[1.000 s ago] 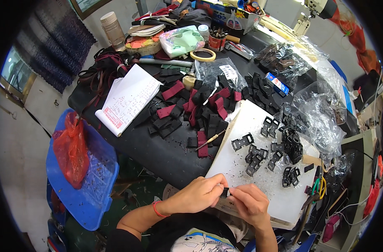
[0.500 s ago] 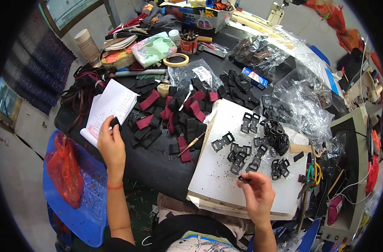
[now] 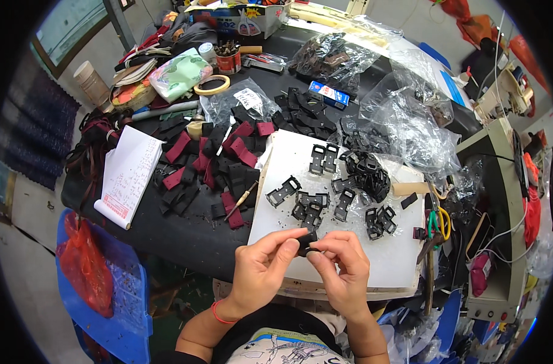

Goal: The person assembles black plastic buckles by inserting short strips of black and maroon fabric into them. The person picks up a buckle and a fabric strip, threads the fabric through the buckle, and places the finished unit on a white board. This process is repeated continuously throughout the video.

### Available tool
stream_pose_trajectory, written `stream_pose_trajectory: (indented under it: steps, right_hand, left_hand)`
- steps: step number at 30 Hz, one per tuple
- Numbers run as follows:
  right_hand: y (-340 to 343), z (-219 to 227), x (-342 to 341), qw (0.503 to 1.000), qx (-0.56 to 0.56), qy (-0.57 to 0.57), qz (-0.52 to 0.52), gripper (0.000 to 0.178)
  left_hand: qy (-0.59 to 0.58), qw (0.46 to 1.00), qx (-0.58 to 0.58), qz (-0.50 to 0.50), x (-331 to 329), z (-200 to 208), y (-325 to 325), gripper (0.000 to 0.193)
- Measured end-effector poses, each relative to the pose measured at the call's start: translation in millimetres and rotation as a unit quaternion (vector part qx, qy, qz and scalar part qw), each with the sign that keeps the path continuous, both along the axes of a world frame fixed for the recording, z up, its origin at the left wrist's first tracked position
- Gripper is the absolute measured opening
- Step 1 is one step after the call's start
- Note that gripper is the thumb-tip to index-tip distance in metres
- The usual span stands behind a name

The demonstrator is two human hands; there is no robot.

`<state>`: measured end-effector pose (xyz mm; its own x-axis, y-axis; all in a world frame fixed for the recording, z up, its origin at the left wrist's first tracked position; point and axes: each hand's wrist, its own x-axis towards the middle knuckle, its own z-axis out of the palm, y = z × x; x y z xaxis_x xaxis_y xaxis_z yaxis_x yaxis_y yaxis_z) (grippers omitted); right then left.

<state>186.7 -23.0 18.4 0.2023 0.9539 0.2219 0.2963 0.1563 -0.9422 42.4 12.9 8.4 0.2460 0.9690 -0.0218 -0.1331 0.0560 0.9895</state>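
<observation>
Over the near edge of a white board (image 3: 386, 264), my two hands meet at a small black strap piece (image 3: 307, 241). My left hand (image 3: 261, 272) pinches it between thumb and fingertips. My right hand (image 3: 343, 267) has its thumb and fingers closed at the piece's right side; a dark bit shows there, but I cannot tell whether it is a separate part. Beyond my hands, several black plastic buckles (image 3: 282, 192) lie on the board, near a bundle of shiny black parts (image 3: 367, 173). Black and maroon strap pieces (image 3: 244, 153) are heaped to the left, with a wooden-handled awl (image 3: 247, 193).
An open notepad (image 3: 129, 170) lies on the black table at left. Behind are a tape roll (image 3: 212, 85), a blue box (image 3: 329, 94) and clear plastic bags (image 3: 419, 130). Scissors (image 3: 444, 224) stand at the right. A blue chair (image 3: 134, 303) holds a red bag (image 3: 85, 267).
My left hand has come from the notepad, rightward and nearer, carrying a small black piece. My right hand has shifted left, and both now meet at the piece. The view has turned slightly right.
</observation>
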Motion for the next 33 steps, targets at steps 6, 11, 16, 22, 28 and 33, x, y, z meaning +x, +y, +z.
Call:
stream_pose_trajectory:
  steps: [6, 11, 16, 22, 28, 33]
  right_hand:
    - [3, -5, 3, 1.000, -0.018, 0.015, 0.003, 0.016]
    - [1, 0, -1, 0.980, -0.077, 0.181, -0.013, 0.039]
    - [-4, -6, -3, 0.988, -0.054, 0.139, -0.028, 0.044]
    - [-6, 2, 6, 0.949, -0.050, 0.310, 0.024, 0.035]
    - [-15, -2, 5, 0.991, 0.010, 0.120, 0.060, 0.032]
    - [-13, -5, 0, 0.995, 0.003, 0.103, 0.012, 0.027]
  left_hand:
    - [0.032, 0.998, 0.047, 0.000, 4, -1, -2, 0.025]
    - [-0.024, 0.998, -0.004, -0.063, -3, -4, -1, 0.024]
    - [-0.224, 0.971, -0.075, -0.036, 0, -4, -2, 0.029]
    - [-0.126, 0.980, 0.015, -0.151, -13, -10, -3, 0.025]
    - [-0.125, 0.979, -0.024, -0.158, -14, -7, -3, 0.028]
    - [-0.114, 0.985, -0.021, -0.124, -11, -5, -6, 0.029]
